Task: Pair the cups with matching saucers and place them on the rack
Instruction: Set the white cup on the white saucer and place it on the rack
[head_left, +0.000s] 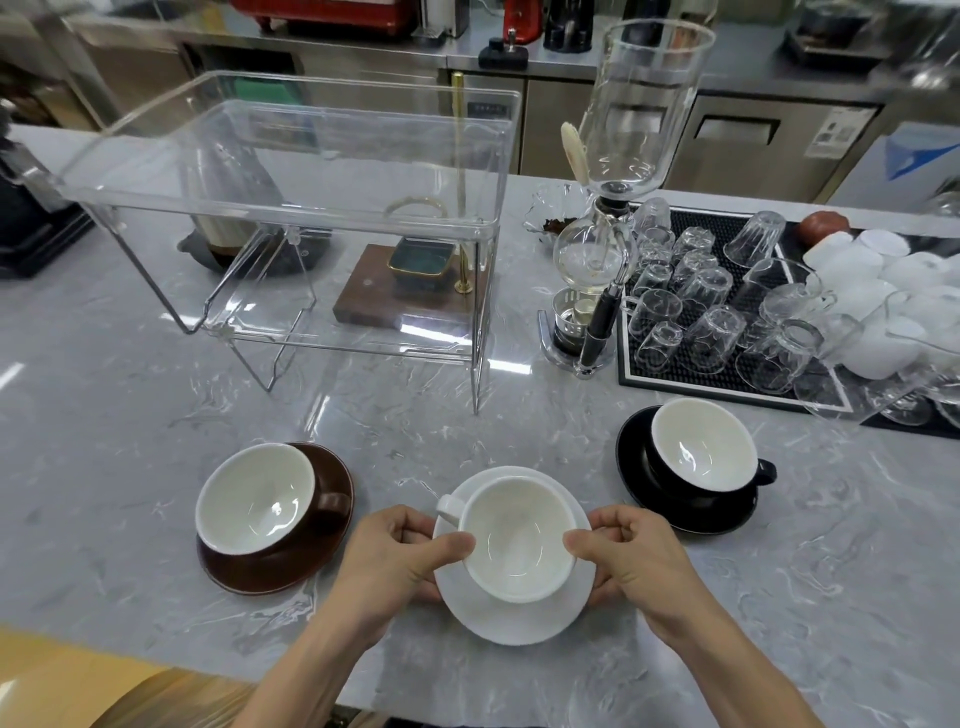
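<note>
Grey marble counter (156, 395) — perhaps a café kitchen.

Three cups (517, 540) on saucers (511, 618) before rack (291, 208), glasses (727, 306) right

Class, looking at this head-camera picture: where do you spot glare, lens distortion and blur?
Head view: glare streaks the marble counter and clear rack; wide-angle distortion bows the rack's edges; the back counter is soft, while the white cup is sharp.
</note>
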